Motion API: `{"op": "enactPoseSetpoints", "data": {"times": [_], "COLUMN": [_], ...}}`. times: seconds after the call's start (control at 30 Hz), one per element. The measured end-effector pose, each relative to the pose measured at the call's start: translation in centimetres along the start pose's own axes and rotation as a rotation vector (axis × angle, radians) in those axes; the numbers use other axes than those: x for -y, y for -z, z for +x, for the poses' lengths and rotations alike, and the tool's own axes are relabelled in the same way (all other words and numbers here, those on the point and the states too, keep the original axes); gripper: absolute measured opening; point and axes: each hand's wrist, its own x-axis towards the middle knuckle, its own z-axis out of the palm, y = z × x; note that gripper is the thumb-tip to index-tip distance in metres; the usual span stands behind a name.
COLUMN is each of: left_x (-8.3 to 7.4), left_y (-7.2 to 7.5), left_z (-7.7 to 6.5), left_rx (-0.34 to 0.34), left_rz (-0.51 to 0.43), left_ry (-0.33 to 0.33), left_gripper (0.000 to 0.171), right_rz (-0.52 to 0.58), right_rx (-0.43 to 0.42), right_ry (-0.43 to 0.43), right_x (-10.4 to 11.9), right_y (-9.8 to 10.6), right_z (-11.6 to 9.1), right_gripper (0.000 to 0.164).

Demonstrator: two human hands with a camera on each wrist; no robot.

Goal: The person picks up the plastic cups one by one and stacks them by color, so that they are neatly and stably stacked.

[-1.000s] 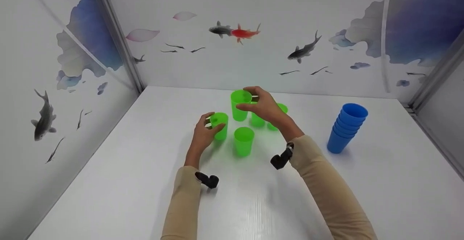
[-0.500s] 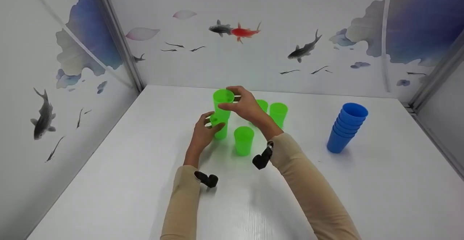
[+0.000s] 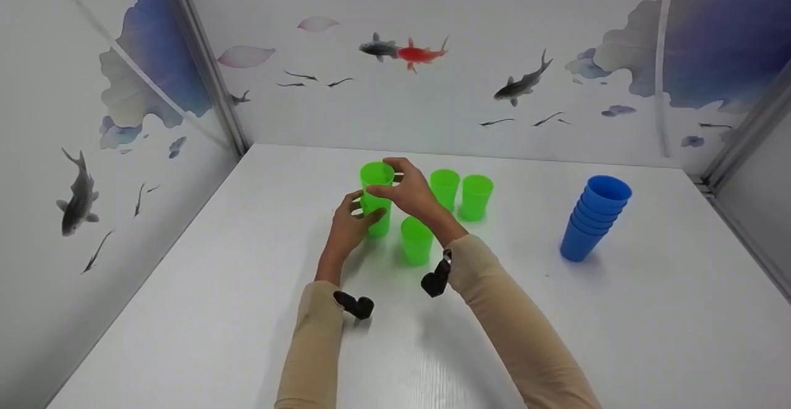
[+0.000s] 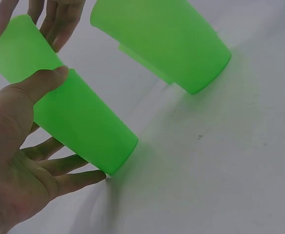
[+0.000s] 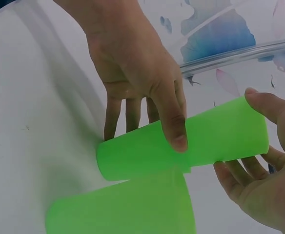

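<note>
My left hand (image 3: 347,230) grips a green plastic cup (image 4: 89,122) that stands upright on the white table, thumb on the near side and fingers round the far side. My right hand (image 3: 411,193) holds a second green cup (image 5: 230,131) by its rim, between thumb and fingers. The bottom of this upper cup sits inside the lower one, with much of its wall still showing above the lower rim. Just right of the left hand stands a single green cup (image 3: 416,245), partly behind the right wrist in the head view.
Farther back, two more green cups (image 3: 445,188) (image 3: 476,199) stand side by side, mouths up. A stack of nested blue cups (image 3: 590,223) is on the right of the white table (image 3: 204,310). A wall (image 3: 432,112) painted with fish rises behind the table's far edge.
My right hand has carried its green cup left, over the cup at my left hand, then lowered it into that cup. The left hand has stayed in place.
</note>
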Motion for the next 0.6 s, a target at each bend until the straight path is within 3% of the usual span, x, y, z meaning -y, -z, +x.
{"op": "enactPoseSetpoints", "data": {"times": [0.27,0.6], "left_x": [0.0,0.2], "left_y": [0.0,0.0], "left_z": [0.0,-0.2], "left_rx": [-0.003,0.006], "left_rz": [-0.020,-0.017], "left_ry": [-0.036,-0.057], "left_gripper": [0.074,0.077], "right_rz": [-0.011,0.008], "right_rx": [0.028,0.089], "right_ry": [-0.011,0.023], "right_x": [-1.0,-1.5], "right_y": [0.4,2.8], "right_z": [-0.3,-2.2], "right_gripper": [0.072,0.067]}}
